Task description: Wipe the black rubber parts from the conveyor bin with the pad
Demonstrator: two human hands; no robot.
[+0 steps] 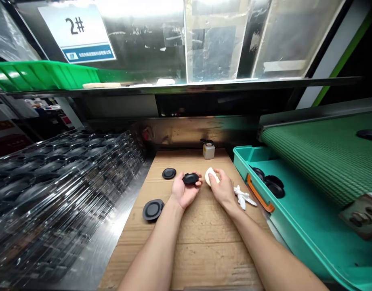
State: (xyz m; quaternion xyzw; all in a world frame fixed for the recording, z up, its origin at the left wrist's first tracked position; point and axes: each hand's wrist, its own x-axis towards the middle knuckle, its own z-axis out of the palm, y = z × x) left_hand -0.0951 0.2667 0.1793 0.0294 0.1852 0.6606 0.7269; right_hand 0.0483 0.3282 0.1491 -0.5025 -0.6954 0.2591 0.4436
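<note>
A: What have you got in the left hand?

B: On my feed the left hand (pixel 186 195) is palm up, its fingers curled around the black piece (pixel 190 178), which sits above the cardboard (pixel 204 242).

A: And the right?

B: I see the right hand (pixel 224 188) with thumb and fingers pinched on a white pad (pixel 209 174). The pad is just beside the black piece – near, but with a gap between them.

A: Anything else on the cardboard?

B: I count two discs: the far disc (pixel 169 173) left of the left hand, and the near disc (pixel 152 210) by the left forearm. The bottle (pixel 209 151) stands at the back, and something white and crumpled (pixel 242 198) lies by the right wrist; I can't tell what it is.

A: Around it?

B: To my right, the teal bin (pixel 301 230) with black parts (pixel 274 186) inside, and the green belt (pixel 325 141) above it. To my left, stacked clear trays (pixel 70 173) – and a green basket (pixel 46 76) on the shelf (pixel 198 87).
</note>
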